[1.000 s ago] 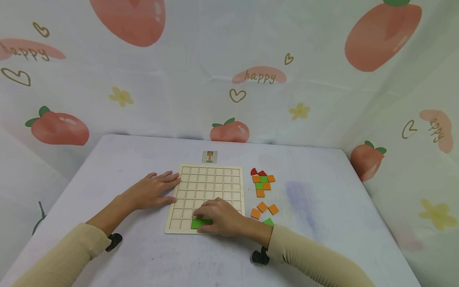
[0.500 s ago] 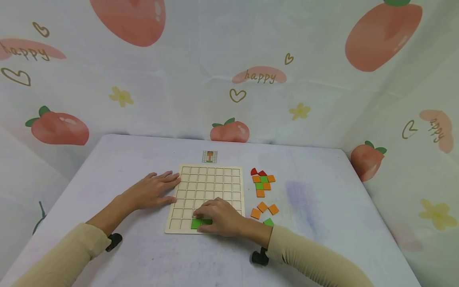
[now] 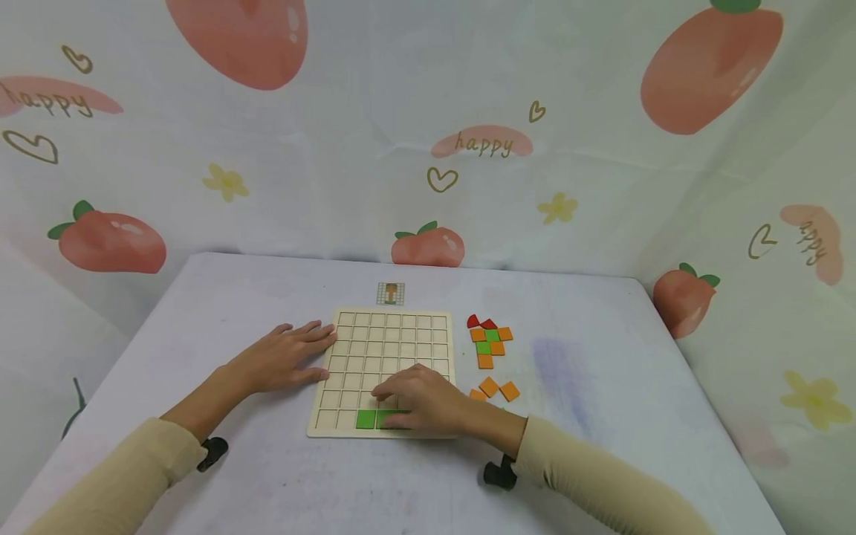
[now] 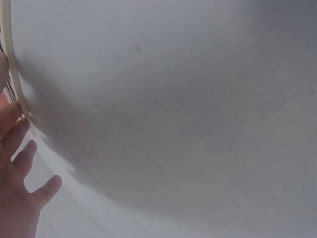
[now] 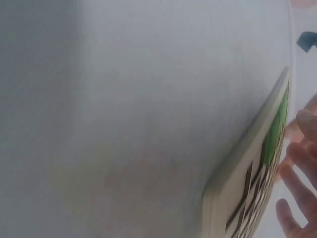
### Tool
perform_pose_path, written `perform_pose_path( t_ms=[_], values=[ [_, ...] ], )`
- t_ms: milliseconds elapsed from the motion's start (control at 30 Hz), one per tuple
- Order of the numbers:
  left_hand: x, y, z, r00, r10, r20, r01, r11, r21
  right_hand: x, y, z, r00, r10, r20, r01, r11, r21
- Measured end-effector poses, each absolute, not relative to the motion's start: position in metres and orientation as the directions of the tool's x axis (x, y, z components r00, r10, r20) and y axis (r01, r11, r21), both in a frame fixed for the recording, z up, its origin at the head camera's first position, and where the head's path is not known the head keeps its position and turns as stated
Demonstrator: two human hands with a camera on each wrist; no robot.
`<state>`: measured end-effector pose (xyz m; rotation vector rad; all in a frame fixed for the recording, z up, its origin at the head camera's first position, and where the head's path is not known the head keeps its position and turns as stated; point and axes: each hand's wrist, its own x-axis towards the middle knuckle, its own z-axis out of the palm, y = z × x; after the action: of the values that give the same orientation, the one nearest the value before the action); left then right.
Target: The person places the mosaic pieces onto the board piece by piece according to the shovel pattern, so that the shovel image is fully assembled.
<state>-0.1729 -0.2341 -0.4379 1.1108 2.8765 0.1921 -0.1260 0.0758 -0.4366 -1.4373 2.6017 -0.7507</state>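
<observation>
A pale wooden grid board (image 3: 361, 327) lies on the white table. My left hand (image 3: 286, 360) rests at its left edge, fingertips and thumb touching the rim; the fingers (image 4: 22, 158) show spread in the left wrist view. Two green square tiles (image 3: 365, 419) sit side by side in the board's front row. Over that row hovers my right hand (image 3: 428, 400), partly covering the second green tile (image 3: 384, 419). Its fingers are loosely bent, with no tile seen between them. In the right wrist view the fingers (image 5: 297, 186) stand apart above the green strip (image 5: 275, 134).
Right of the board lie orange square tiles (image 3: 486, 362), green tiles (image 3: 491, 336) and red pieces (image 3: 473, 321). Several more orange tiles (image 3: 510, 391) are nearer my right forearm. A small pattern card (image 3: 391, 293) lies behind the board. A printed cloth hangs behind the table.
My right hand has shifted right and lifted slightly off the green tiles, uncovering more of them. The left hand stays at the board's edge.
</observation>
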Motion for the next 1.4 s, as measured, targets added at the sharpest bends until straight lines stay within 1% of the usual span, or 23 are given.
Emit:
perform_pose_path(
  t_ms=[100,267,433,500,667,767,967,1100,1233,1400],
  values=[
    [-0.173,-0.234,-0.439,-0.742,0.670,-0.004,0.663,0.736,0.135,-0.130,0.087,-0.436,-0.585,-0.795,0.161,-0.753,0.458,-0.473],
    [-0.173,-0.235,-0.439,-0.744,0.669,-0.010,0.662,0.738,0.130,-0.134,0.112,-0.432,-0.599,-0.774,0.204,-0.754,0.459,-0.471],
    [-0.173,-0.235,-0.438,-0.741,0.671,-0.007,0.665,0.736,0.127,-0.133,0.142,-0.426,-0.667,-0.722,0.181,-0.700,0.524,-0.485],
    [-0.173,-0.235,-0.439,-0.740,0.673,-0.005,0.667,0.734,0.126,-0.133,0.156,-0.425,-0.701,-0.698,0.149,-0.660,0.554,-0.507],
    [-0.173,-0.235,-0.440,-0.740,0.672,-0.007,0.666,0.736,0.121,-0.133,0.189,-0.425,-0.755,-0.646,0.110,-0.601,0.616,-0.509],
    [-0.173,-0.235,-0.440,-0.743,0.669,-0.010,0.663,0.738,0.121,-0.134,0.208,-0.427,-0.781,-0.615,0.107,-0.577,0.646,-0.500],
    [-0.173,-0.235,-0.439,-0.745,0.668,-0.010,0.662,0.740,0.119,-0.135,0.238,-0.438,-0.815,-0.567,0.123,-0.533,0.649,-0.543],
    [-0.174,-0.235,-0.439,-0.745,0.667,-0.013,0.661,0.740,0.120,-0.133,0.252,-0.446,-0.834,-0.543,0.098,-0.497,0.662,-0.561],
    [-0.173,-0.234,-0.439,-0.743,0.669,-0.014,0.663,0.739,0.118,-0.130,0.261,-0.452,-0.838,-0.541,0.063,-0.470,0.659,-0.587],
    [-0.173,-0.234,-0.438,-0.747,0.665,-0.020,0.658,0.743,0.121,-0.128,0.264,-0.454,-0.837,-0.544,0.052,-0.458,0.646,-0.610]
  ],
)
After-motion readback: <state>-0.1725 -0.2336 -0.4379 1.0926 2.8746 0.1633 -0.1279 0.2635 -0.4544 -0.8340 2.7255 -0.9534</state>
